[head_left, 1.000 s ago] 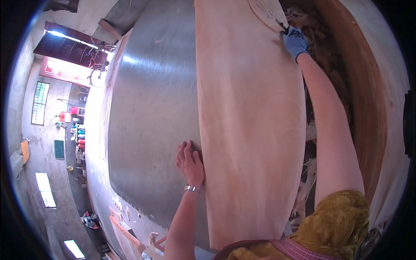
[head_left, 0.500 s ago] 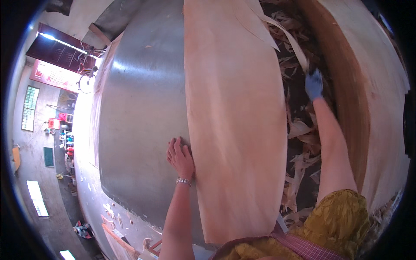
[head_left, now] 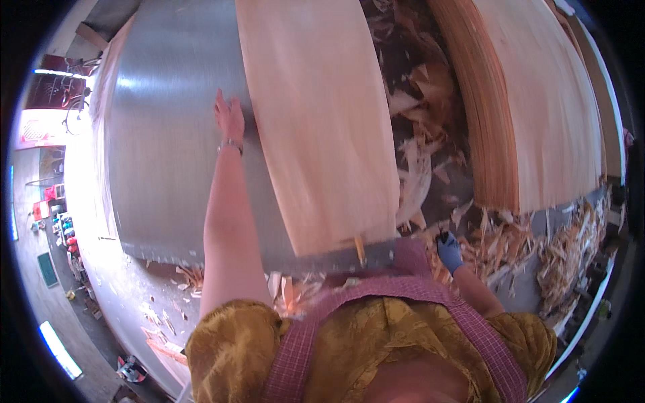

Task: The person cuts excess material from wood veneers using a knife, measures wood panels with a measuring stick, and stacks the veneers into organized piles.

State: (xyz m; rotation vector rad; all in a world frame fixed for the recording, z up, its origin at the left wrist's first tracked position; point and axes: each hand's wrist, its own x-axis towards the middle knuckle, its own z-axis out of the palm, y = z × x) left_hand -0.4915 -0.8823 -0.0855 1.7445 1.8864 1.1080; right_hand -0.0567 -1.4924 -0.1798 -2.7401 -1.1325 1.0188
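Observation:
A wide pale wood veneer sheet (head_left: 322, 127) lies lengthwise on a grey metal-topped table (head_left: 168, 168). My bare left hand (head_left: 230, 119) is stretched out far along the sheet's left edge, over the metal, with its fingers apart and nothing in them. A bracelet (head_left: 230, 145) circles that wrist. My right hand (head_left: 450, 254), in a blue glove, is low by my body, just off the sheet's near right corner. Its fingers look closed, with something dark at their tips that I cannot make out. A short yellow-brown stick-like piece (head_left: 361, 251) is at the sheet's near edge.
A thick stack of veneer (head_left: 484, 121) stands on the right. Curled veneer scraps (head_left: 416, 174) fill the gap between it and the table, and more scraps (head_left: 504, 245) lie near its close end. Shelves with coloured items (head_left: 65, 232) line the far left.
My right hand has come from far along the sheet's right side back toward my body. My left hand has moved farther forward, and my body leans over the table's near edge.

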